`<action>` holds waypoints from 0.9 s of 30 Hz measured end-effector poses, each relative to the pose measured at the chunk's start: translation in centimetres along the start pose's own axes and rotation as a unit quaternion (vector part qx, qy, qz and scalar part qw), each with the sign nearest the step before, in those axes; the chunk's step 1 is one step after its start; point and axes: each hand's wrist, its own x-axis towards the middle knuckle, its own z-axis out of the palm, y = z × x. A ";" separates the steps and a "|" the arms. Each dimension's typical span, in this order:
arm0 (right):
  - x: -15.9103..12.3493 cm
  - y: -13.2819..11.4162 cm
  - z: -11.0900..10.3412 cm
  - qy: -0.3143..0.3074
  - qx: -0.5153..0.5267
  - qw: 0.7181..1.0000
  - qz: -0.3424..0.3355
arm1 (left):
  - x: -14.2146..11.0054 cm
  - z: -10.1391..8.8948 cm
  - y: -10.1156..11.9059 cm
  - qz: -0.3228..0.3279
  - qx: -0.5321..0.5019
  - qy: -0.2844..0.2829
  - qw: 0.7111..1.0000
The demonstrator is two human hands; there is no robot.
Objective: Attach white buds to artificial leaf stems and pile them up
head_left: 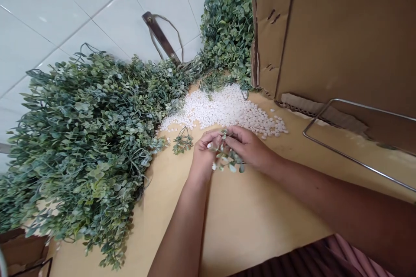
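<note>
My left hand [204,149] and my right hand [245,143] meet over the tan surface, both with fingers closed around a small artificial leaf sprig [231,167]. Its green leaves hang down between my palms, with a few small white bits among them. My fingertips partly hide the stem. Just beyond my hands spreads a pile of small white plastic-looking pieces [221,106]. To the left of my left hand, a loose little sprig [183,143] lies by itself on the surface.
A large heap of artificial greenery [97,130] covers the left side, and another bunch [227,30] stands at the back. A cardboard box [341,43] rises at right, near a bent metal wire frame [347,152]. A dark strip with a cord [160,34] leans by the tiles.
</note>
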 end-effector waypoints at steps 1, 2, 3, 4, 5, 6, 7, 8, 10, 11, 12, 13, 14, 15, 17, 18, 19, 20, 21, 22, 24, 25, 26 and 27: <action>0.0 0.0 0.0 0.008 -0.028 1.000 -0.008 | 0.5 -0.2 0.2 0.005 0.015 -0.003 1.000; -0.1 0.0 -0.1 0.010 -0.058 0.998 -0.016 | 1.0 -0.5 0.3 0.020 0.044 0.007 0.999; -0.2 -0.1 -0.1 0.005 -0.087 0.996 -0.025 | 1.7 -0.8 0.3 0.042 0.092 0.031 0.994; -0.3 -0.1 0.0 -0.003 -0.112 0.993 -0.037 | 2.5 -1.2 0.3 0.072 0.156 0.066 0.983; -0.4 -0.1 0.0 -0.011 -0.133 0.990 -0.051 | 3.2 -1.5 0.1 0.105 0.226 0.100 0.963; -0.5 -0.1 0.1 -0.021 -0.150 0.986 -0.063 | 4.0 -1.7 0.0 0.135 0.294 0.122 0.938; -0.6 0.0 0.2 -0.032 -0.165 0.983 -0.072 | 4.6 -1.9 -0.2 0.161 0.356 0.129 0.911; -0.6 0.0 0.3 -0.041 -0.175 0.981 -0.077 | 5.0 -1.9 -0.3 0.182 0.413 0.127 0.883; -0.7 0.0 0.4 -0.053 -0.193 0.977 -0.075 | 5.6 -1.7 -0.3 0.210 0.509 0.110 0.827; -0.7 0.0 0.4 -0.056 -0.203 0.975 -0.074 | 5.6 -1.4 -0.2 0.220 0.550 0.104 0.799; -0.7 0.0 0.5 -0.057 -0.212 0.973 -0.074 | 5.6 -1.2 -0.1 0.227 0.586 0.099 0.771; -0.7 -0.1 0.5 -0.059 -0.220 0.971 -0.075 | 5.5 -0.9 0.1 0.234 0.618 0.094 0.745; -0.7 -0.1 0.5 -0.061 -0.226 0.969 -0.076 | 5.5 -0.6 0.3 0.238 0.643 0.087 0.723; -0.7 -0.1 0.5 -0.062 -0.232 0.968 -0.077 | 5.4 -0.4 0.4 0.241 0.663 0.078 0.704; -0.7 0.0 0.4 -0.062 -0.237 0.966 -0.080 | 5.4 -0.2 0.7 0.243 0.679 0.067 0.689; -0.7 0.0 0.4 -0.061 -0.238 0.966 -0.082 | 5.3 -0.2 0.8 0.244 0.672 0.068 0.696; -0.6 0.0 0.4 -0.058 -0.238 0.966 -0.084 | 5.3 -0.3 0.9 0.244 0.650 0.076 0.716; -0.6 0.1 0.3 -0.054 -0.236 0.966 -0.086 | 5.2 -0.4 1.0 0.240 0.612 0.089 0.748; -0.5 0.1 0.2 -0.047 -0.234 0.967 -0.089 | 5.1 -0.6 1.0 0.230 0.555 0.105 0.793; -0.4 0.1 0.2 -0.039 -0.231 0.968 -0.093 | 4.8 -0.7 1.1 0.214 0.480 0.119 0.843; -0.3 0.2 0.0 -0.025 -0.225 0.969 -0.099 | 3.8 -1.0 1.3 0.157 0.302 0.121 0.933; -0.2 0.3 0.0 -0.021 -0.222 0.969 -0.101 | 3.1 -1.1 1.4 0.120 0.216 0.106 0.963; -0.2 0.3 -0.1 -0.020 -0.222 0.970 -0.100 | 2.4 -1.2 1.5 0.084 0.143 0.085 0.983; -0.2 0.4 -0.1 -0.020 -0.222 0.970 -0.098 | 1.6 -1.3 1.5 0.052 0.084 0.061 0.993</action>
